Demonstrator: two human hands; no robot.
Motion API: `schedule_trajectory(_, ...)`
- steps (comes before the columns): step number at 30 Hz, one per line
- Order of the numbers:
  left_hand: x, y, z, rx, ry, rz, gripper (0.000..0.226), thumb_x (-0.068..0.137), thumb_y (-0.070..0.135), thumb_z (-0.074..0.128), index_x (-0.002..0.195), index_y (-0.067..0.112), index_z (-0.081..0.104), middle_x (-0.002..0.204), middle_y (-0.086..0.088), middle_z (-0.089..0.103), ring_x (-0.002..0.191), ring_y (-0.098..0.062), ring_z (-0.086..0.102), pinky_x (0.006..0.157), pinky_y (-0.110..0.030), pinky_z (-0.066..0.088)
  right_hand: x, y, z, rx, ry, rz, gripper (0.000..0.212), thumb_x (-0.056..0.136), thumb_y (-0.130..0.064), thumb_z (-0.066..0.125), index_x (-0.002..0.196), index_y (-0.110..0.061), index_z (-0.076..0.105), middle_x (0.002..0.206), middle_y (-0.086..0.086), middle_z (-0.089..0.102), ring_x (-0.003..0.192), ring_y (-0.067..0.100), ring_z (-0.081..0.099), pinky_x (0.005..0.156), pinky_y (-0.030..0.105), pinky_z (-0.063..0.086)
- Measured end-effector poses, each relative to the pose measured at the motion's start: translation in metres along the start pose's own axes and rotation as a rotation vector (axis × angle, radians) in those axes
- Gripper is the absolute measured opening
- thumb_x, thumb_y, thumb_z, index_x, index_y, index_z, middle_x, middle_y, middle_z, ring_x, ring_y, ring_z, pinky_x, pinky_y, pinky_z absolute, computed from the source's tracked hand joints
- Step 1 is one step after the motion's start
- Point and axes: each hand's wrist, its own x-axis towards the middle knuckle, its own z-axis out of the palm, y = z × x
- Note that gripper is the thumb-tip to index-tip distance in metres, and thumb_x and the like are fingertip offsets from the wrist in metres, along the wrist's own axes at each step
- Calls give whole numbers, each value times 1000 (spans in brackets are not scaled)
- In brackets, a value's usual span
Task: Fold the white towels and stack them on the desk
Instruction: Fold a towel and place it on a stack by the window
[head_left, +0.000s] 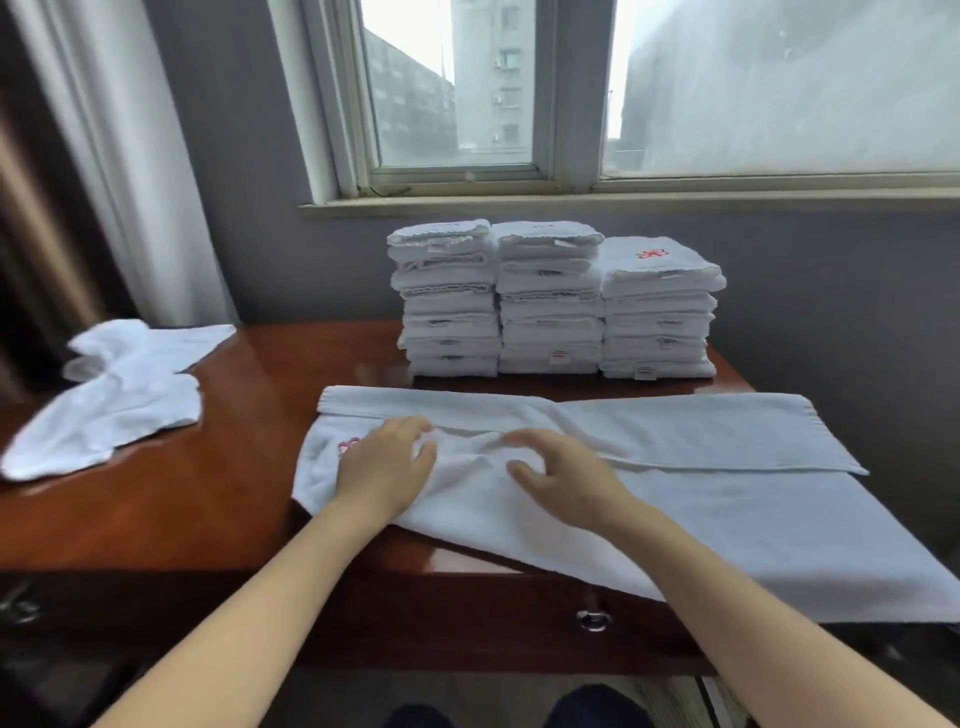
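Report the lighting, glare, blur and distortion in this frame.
Head view: daylight through the window blows out the sky; the glossy desk carries pale glare; the loose towels and curtain at left are blur-smeared, while the folded stacks look fairly sharp; wide-angle distortion slants the window's uprights.

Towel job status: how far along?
Done: three folded stacks at the back of the desk. In hand: left hand and right hand on a spread towel, far edge folded over. Remaining: finishing it, plus loose towels at the left.
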Motion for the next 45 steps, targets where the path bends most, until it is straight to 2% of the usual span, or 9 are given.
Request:
schedule_trajectory(8, -9, -73, -34, 40, -14, -169, 35, 103, 34, 31, 109, 22, 63, 117, -3, 61, 105, -26, 58, 85, -38, 47, 52, -80, 64, 52, -188, -58, 53, 89, -42, 61, 139, -29, 49, 139, -9, 54, 128, 9, 49, 105, 33, 42)
schedule_trajectory(14, 9, -108, -44, 194, -113, -374, 44, 98, 45, 43, 129, 17, 55, 134, -9, 51, 121, -29, 52, 95, -39, 44, 78, -98, 93, 14, -292, -38, 72, 69, -60, 70, 133, -30, 55, 135, -14, 56, 122, 9, 52, 91, 25, 41)
schedule_trajectory(19, 26, -121, -45, 172, -283, -441, 51, 95, 54, 46, 125, 18, 65, 141, -15, 41, 130, -34, 42, 108, -41, 38, 96, -98, 99, -66, -329, -90, 43, 78, -41, 69, 118, -23, 66, 125, -7, 59, 111, 12, 56, 86, 26, 44)
schedule_trajectory(25, 43, -126, -60, -126, -131, -404, 20, 95, 23, 45, 97, 8, 59, 84, -14, 71, 77, -30, 71, 74, -40, 55, 107, -110, 88, -125, -140, -197, 33, 89, -45, 62, 70, -18, 58, 71, -10, 58, 67, 9, 52, 59, 30, 40)
schedule_trajectory(28, 53, -132, -74, -71, -43, -363, 8, 94, 26, 53, 88, 24, 56, 83, 3, 67, 69, -15, 64, 60, -30, 46, 113, -124, 75, 306, -433, -23, 46, 94, -48, 56, 64, -17, 43, 54, -12, 39, 45, 5, 35, 46, 24, 28)
schedule_trajectory(32, 60, -135, -85, 22, -172, -330, 5, 87, 20, 63, 86, 25, 64, 91, 3, 68, 83, -17, 65, 68, -29, 50, 111, -137, 71, 522, -987, 109, 36, 101, -45, 44, 107, -17, 65, 96, 9, 75, 70, 26, 72, 56, 29, 56)
schedule_trajectory(35, 55, -132, -90, 238, -331, -369, 12, 81, 15, 61, 87, 22, 69, 89, 3, 70, 82, -19, 69, 64, -24, 45, 122, -136, 85, 451, -643, 84, 21, 98, -28, 53, 107, -16, 68, 89, 5, 75, 73, 23, 73, 51, 27, 54)
schedule_trajectory(39, 48, -127, -72, 279, -158, -227, 21, 85, 17, 58, 102, 30, 62, 116, 2, 59, 107, -22, 60, 78, -31, 47, 140, -114, 103, 47, -34, 4, 23, 88, -25, 56, 105, -33, 68, 94, -17, 69, 98, 9, 64, 70, 26, 48)
schedule_trajectory(45, 40, -116, -19, 66, -167, -13, 43, 100, 39, 45, 140, 24, 47, 150, 3, 40, 137, -17, 38, 106, -31, 32, 160, -68, 126, -125, 4, -16, 38, 93, -27, 54, 131, -24, 56, 137, -4, 56, 132, 16, 45, 106, 31, 32)
